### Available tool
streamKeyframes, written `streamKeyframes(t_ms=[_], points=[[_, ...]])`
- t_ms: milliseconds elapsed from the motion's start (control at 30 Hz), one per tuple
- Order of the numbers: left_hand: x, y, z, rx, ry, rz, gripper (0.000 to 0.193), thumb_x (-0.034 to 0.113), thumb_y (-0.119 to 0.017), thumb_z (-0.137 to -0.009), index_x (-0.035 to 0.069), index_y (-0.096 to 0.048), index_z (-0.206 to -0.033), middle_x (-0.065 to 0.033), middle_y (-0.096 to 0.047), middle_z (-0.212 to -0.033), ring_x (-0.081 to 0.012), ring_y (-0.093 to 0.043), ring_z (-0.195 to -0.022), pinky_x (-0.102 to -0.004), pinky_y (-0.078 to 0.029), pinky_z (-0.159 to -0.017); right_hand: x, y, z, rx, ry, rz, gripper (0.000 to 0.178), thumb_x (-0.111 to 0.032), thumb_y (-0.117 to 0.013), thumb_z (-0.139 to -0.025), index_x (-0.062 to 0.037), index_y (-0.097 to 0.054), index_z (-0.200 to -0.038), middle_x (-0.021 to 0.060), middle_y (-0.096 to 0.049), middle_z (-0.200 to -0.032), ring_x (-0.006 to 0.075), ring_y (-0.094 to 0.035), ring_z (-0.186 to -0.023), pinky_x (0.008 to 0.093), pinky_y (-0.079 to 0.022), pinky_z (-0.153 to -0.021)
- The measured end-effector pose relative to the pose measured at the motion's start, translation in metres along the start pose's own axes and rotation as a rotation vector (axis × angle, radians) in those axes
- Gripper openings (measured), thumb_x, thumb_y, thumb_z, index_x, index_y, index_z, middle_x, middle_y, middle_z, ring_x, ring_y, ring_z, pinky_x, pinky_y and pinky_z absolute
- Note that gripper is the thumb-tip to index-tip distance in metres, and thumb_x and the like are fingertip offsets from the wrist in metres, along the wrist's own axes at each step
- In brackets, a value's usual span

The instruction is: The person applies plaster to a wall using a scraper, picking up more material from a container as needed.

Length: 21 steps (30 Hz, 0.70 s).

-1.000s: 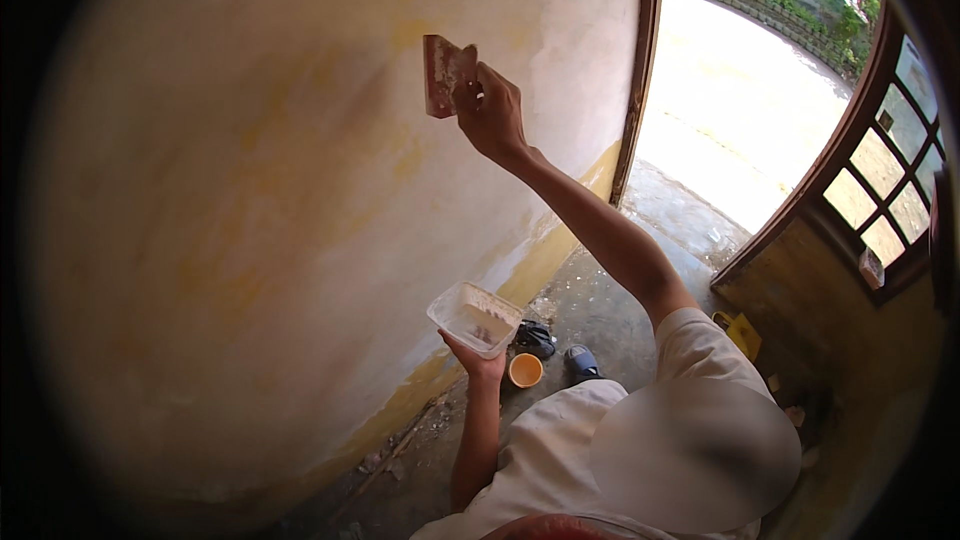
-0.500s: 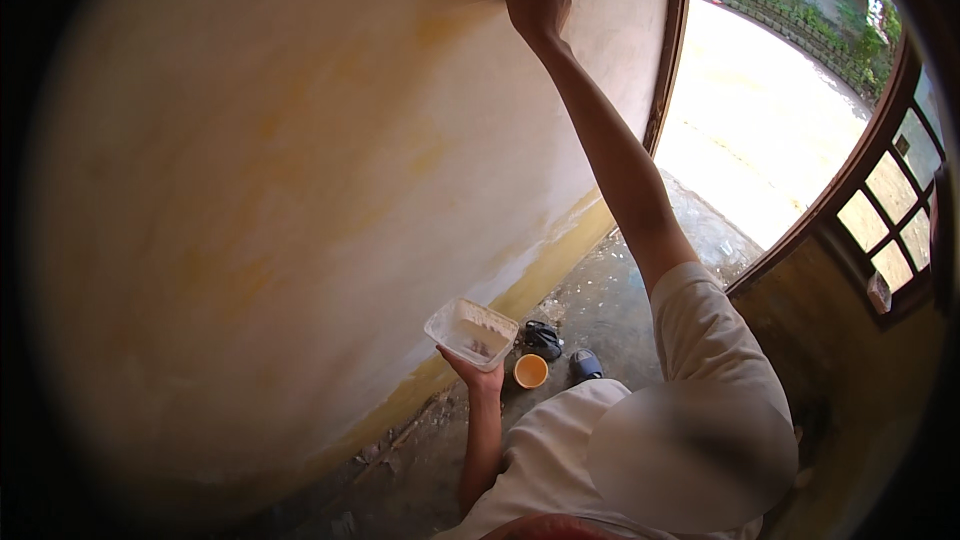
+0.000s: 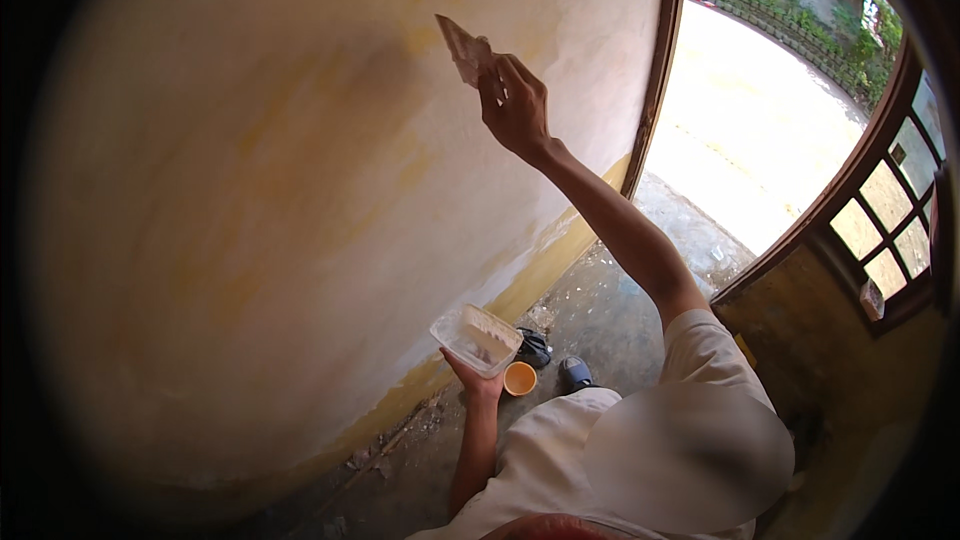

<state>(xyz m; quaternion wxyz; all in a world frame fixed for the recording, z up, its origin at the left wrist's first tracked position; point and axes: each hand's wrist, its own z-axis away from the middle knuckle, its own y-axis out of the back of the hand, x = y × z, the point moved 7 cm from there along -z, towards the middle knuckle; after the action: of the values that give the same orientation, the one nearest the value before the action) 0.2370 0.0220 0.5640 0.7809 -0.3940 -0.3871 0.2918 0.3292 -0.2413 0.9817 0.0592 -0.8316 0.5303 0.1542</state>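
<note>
My right hand (image 3: pixel 516 108) grips a flat putty knife (image 3: pixel 462 48) with a wide, pale-smeared blade. It is raised in front of the wall (image 3: pixel 300 190), and the blade looks apart from the surface, casting a soft shadow to its left. That wall is whitish with patchy yellow areas. Lower down, my left hand (image 3: pixel 478 380) holds a clear rectangular plastic tub (image 3: pixel 476 340) from beneath, tilted so its inside shows. Pale paste clings to the tub's inner side.
On the concrete floor below stand an orange round container (image 3: pixel 520 378), a dark sandal (image 3: pixel 534 348) and a blue-grey slipper (image 3: pixel 575 374). A doorway frame (image 3: pixel 655 70) opens onto bright ground at the right. Beyond it is a paned window (image 3: pixel 895 210) with a small block (image 3: pixel 872 300) on its ledge.
My right hand has come down and left from high on the wall, bringing the putty knife fully into view, off the surface. The left hand and tub have barely shifted.
</note>
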Motion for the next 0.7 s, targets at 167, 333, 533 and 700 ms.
streamKeyframes(t_ms=[167,333,533,700], points=[[-0.005,0.009,-0.012,-0.029,-0.003,0.002,0.075,0.076,-0.041,-0.094,0.025,-0.046,-0.148,-0.0020,-0.047,-0.150,-0.0300,-0.043,-0.139,-0.0584,-0.034,-0.115,0.081,0.046,-0.072,0.211,-0.172,0.204,0.021,-0.019,-0.058,-0.098,0.0000,-0.068,-0.099,0.0173,-0.072,-0.095,0.0339,-0.071,-0.082,0.0414,-0.054,-0.069],[-0.004,0.002,-0.011,-0.055,-0.037,0.014,0.075,0.076,-0.041,-0.093,0.024,-0.046,-0.147,-0.0023,-0.047,-0.149,-0.0302,-0.044,-0.138,-0.0588,-0.034,-0.115,0.065,0.004,-0.102,0.238,-0.145,0.216,0.021,-0.021,-0.063,-0.094,-0.0049,-0.070,-0.105,0.0115,-0.073,-0.099,0.0293,-0.071,-0.086,0.0420,-0.055,-0.073],[-0.003,0.000,-0.008,-0.025,-0.061,0.031,0.074,0.076,-0.041,-0.094,0.024,-0.048,-0.146,-0.0023,-0.051,-0.146,-0.0296,-0.047,-0.136,-0.0567,-0.036,-0.114,-0.065,-0.062,-0.013,0.031,0.329,0.059,0.048,-0.003,-0.074,-0.079,-0.0102,-0.066,-0.126,0.0035,-0.066,-0.104,0.0234,-0.067,-0.087,0.0360,-0.058,-0.065],[-0.003,0.013,-0.010,0.005,-0.031,0.027,0.072,0.074,-0.041,-0.094,0.025,-0.049,-0.146,-0.0015,-0.052,-0.145,-0.0290,-0.048,-0.135,-0.0558,-0.038,-0.113,-0.057,-0.048,0.052,-0.183,0.322,-0.105,0.041,0.001,-0.072,-0.082,-0.0071,-0.067,-0.123,0.0065,-0.072,-0.107,0.0229,-0.069,-0.085,0.0352,-0.059,-0.066]])
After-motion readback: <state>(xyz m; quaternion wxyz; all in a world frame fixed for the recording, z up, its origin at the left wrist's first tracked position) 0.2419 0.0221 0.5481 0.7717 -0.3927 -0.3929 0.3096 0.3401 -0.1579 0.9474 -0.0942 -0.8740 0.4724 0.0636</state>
